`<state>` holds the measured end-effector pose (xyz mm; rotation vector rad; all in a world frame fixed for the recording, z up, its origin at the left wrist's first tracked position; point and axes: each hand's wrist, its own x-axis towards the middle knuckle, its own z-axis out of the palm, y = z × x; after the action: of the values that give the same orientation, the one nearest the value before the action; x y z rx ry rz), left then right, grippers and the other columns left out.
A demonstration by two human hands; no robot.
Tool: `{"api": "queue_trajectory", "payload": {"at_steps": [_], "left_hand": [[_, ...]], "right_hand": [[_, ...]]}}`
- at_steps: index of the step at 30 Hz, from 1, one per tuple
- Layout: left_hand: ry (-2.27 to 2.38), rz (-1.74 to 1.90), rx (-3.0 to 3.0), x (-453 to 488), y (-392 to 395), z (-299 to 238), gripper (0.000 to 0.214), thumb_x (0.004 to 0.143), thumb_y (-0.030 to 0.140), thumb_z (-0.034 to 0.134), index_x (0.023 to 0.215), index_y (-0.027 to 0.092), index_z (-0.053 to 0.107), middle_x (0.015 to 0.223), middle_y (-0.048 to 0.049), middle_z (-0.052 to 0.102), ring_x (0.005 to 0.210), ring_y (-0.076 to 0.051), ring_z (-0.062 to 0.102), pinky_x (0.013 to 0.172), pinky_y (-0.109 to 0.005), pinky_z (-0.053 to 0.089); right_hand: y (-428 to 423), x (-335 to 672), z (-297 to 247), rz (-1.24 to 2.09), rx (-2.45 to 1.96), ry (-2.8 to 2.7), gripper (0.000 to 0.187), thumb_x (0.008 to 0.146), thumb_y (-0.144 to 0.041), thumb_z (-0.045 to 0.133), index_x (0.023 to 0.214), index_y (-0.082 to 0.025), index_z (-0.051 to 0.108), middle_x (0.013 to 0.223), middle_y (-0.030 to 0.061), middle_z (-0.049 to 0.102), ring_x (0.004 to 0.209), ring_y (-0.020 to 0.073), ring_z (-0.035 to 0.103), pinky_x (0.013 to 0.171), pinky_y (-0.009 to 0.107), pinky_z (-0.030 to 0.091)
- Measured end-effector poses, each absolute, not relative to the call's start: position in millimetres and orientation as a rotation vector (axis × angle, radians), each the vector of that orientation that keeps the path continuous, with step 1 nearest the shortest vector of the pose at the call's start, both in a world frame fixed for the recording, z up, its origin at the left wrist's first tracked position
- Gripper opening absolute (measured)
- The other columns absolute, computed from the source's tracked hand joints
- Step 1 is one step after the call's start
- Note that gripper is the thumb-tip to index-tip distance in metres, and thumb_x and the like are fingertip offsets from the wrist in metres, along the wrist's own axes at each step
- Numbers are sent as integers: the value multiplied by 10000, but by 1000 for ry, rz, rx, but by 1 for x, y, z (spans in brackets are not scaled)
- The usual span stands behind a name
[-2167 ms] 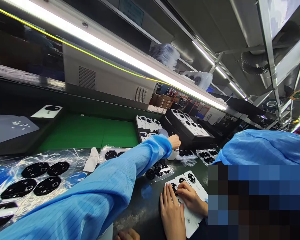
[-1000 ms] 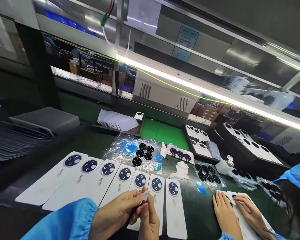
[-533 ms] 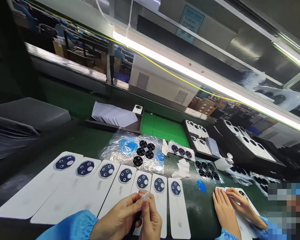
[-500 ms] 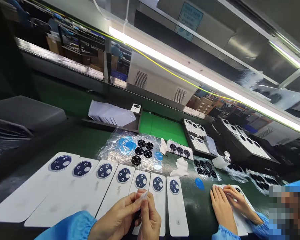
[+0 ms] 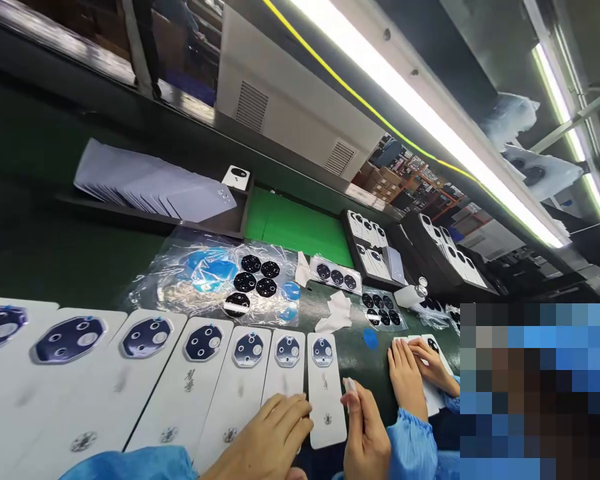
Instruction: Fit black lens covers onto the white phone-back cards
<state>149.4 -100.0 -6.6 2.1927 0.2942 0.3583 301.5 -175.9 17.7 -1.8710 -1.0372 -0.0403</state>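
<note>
White phone back panels lie side by side in a row, each with a dark blue camera plate near its top. My left hand (image 5: pixel 267 433) rests palm down, fingers stretched out, over the lower part of the second panel from the right (image 5: pixel 283 380). My right hand (image 5: pixel 365 433) is closed in a pinch, with a small folded white wipe (image 5: pixel 351 385) sticking out at the fingertips. It is just right of the rightmost panel (image 5: pixel 327 407). Several panels show a small printed emblem near the bottom.
A clear plastic sheet (image 5: pixel 170 267) carries black camera plates (image 5: pixel 245 282) and blue film pieces. Crumpled white wipes (image 5: pixel 337 310) lie beyond the panels. A tray of stacked panels (image 5: pixel 155 180) stands behind. At right, another person's hands (image 5: pixel 407 380) work on a panel near a white bottle (image 5: pixel 410 294).
My hands have separated: the left now lies flat over a panel, while the right keeps the wipe farther right. The view has turned and moved closer to the panels.
</note>
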Motion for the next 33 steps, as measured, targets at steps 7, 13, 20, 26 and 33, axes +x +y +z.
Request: {"api": "queue_trajectory", "payload": {"at_steps": [7,13,20,26,33], "left_hand": [[271,347,2712,175,-97,-24,659,914,478,478,1369,5,417,1435,-227,384,1344,-334,376,1094,-462,324],[375,650,2891,184,-99,-43,685,894,579,437,1254,11,566,1317,-204,563,1271,-288,477,1083,-407,297],[429,873,2945,186,-100,-43,677,883,628,400,1116,55,673,1239,-153,641,1214,-267,510,1103,-390,197],[455,818,2950,184,-101,-38,658,841,619,503,1197,80,629,1275,-151,617,1232,-284,488,1119,-430,140],[446,843,2960,184,-102,-41,640,843,612,510,1186,87,638,1267,-162,618,1231,-292,484,1134,-459,101]], "right_hand": [[-159,322,2,-602,-2205,-1444,551,990,-478,206,897,-241,694,685,29,617,592,154,605,508,247,398],[-152,324,3,-630,-2205,-1565,462,1003,-414,250,929,-248,676,688,12,597,568,148,545,558,261,386],[-141,320,19,-735,-2225,-1727,395,1013,-309,280,798,-219,599,678,1,610,580,145,530,572,267,370],[-139,320,24,-755,-2248,-1835,345,1001,-252,318,774,-239,578,668,4,622,556,158,518,538,284,374],[-136,316,26,-772,-2304,-1850,327,989,-187,332,789,-234,586,681,3,618,568,162,521,551,279,370]]}}
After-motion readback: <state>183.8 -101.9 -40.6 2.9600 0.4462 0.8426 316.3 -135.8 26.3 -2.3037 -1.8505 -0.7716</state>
